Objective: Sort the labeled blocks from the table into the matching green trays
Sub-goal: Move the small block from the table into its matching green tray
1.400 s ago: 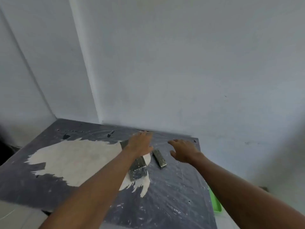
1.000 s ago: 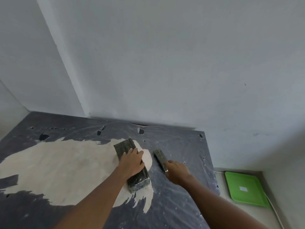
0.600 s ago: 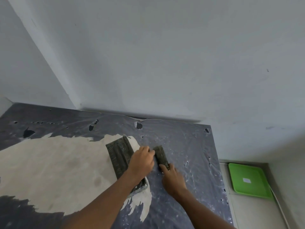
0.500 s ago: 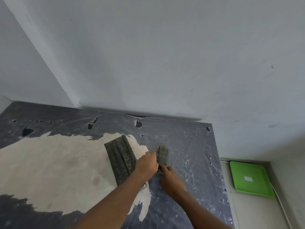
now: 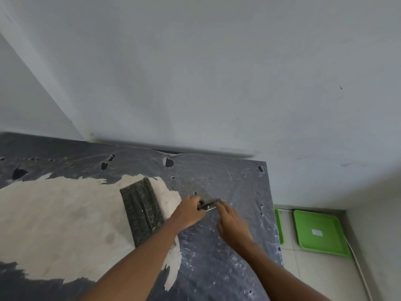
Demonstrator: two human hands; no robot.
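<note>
A small dark wrapped block (image 5: 210,203) is held just above the table between my two hands. My left hand (image 5: 189,211) grips its left end and my right hand (image 5: 230,220) pinches its right end. A larger dark wrapped block (image 5: 142,210) lies flat on the table (image 5: 227,268) to the left of my left hand. On the floor to the right lies a green tray (image 5: 319,232) with a white label. The edge of a second green tray (image 5: 278,227) shows beside the table, mostly hidden by it.
The table is covered in torn dark plastic with a large bare pale patch (image 5: 54,216). It stands in a corner against white walls. A white cable (image 5: 358,266) runs along the floor by the right wall.
My left hand left the large block and joined my right hand on the small block, which has turned crosswise and lifted a little. The view has shifted right, showing the trays.
</note>
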